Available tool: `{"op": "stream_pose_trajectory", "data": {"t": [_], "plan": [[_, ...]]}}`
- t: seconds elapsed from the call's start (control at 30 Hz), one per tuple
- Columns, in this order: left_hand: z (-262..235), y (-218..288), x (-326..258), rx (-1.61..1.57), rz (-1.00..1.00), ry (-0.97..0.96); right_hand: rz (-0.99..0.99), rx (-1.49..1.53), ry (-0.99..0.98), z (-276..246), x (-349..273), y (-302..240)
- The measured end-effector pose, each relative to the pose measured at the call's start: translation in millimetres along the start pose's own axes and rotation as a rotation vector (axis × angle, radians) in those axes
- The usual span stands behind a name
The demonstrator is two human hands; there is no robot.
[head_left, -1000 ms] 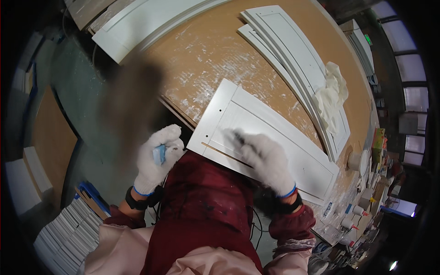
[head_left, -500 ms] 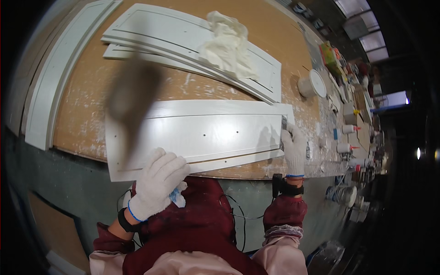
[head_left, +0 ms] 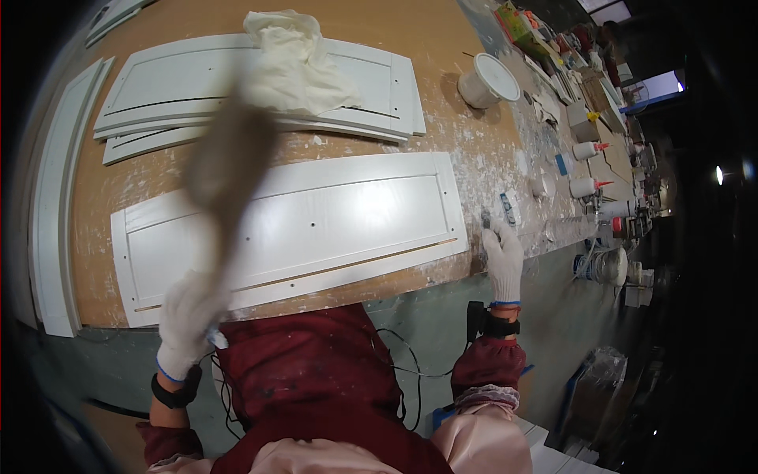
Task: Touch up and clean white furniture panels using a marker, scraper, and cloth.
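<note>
A white panel [head_left: 339, 225] with a grooved border and small holes lies on the table in front of me. My left hand [head_left: 189, 316], in a white knit glove, is at its near left corner, partly behind a blurred brown smear. A crumpled pale blue-and-white wad [head_left: 216, 338] sticks out from under that hand's curled fingers. Off the panel's right end is my right hand [head_left: 504, 257], also gloved, over the table's near right part. Its fingers pinch a small dark grey piece [head_left: 485, 217], whose exact kind I cannot make out.
Behind the panel, more white panels [head_left: 166, 93] are stacked, a cream cloth [head_left: 296, 71] on top. Another stack [head_left: 59, 197] stands along the left edge. To the right are a white bucket [head_left: 489, 83], a small tube [head_left: 508, 208] and red-tipped bottles [head_left: 584, 187].
The view has shifted, so the panels and bucket appear farther left. My right hand has come off the panel's right end. My left hand has moved left to the near corner.
</note>
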State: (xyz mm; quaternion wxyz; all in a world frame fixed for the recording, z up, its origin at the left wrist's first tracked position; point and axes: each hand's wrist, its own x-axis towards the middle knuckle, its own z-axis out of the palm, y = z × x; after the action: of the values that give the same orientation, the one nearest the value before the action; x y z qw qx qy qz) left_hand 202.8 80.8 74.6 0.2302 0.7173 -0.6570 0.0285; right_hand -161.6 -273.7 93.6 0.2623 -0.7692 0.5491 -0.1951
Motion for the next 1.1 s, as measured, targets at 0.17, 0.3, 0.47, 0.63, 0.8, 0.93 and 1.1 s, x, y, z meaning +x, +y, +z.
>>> {"op": "stream_pose_trajectory", "data": {"t": [0.17, 0.3, 0.47, 0.63, 0.8, 0.93, 1.1], "plan": [[-22.4, -18.6, -8.3, -0.060, -0.075, -0.040, -0.120, 0.050, -0.084, 8.4, 6.2, -4.0], [-11.0, 26.5, -8.1, -0.977, -0.756, 0.172, -0.302, -0.207, 0.224, 12.8, -6.3, -22.3], [50.6, 74.7, 47.4, -1.784, -0.629, -0.174, -0.749, 0.121, -0.196, 54.3, -81.6, -96.4], [65.1, 124.7, 72.3, -1.461, -0.794, -0.497, -0.744, 0.188, -0.174, 77.1, -131.3, -126.3], [89.6, 133.6, 63.5, -1.834, -0.704, -0.530, -0.739, 0.280, -0.119, 81.6, -133.8, -103.6], [95.1, 129.9, 66.5, -1.764, -0.694, -0.706, -0.741, 0.255, -0.155, 83.2, -131.8, -88.4], [61.0, 147.3, 111.6, -1.154, -0.361, -1.013, -0.403, 0.384, -0.200, 74.0, -138.2, -73.4]]}}
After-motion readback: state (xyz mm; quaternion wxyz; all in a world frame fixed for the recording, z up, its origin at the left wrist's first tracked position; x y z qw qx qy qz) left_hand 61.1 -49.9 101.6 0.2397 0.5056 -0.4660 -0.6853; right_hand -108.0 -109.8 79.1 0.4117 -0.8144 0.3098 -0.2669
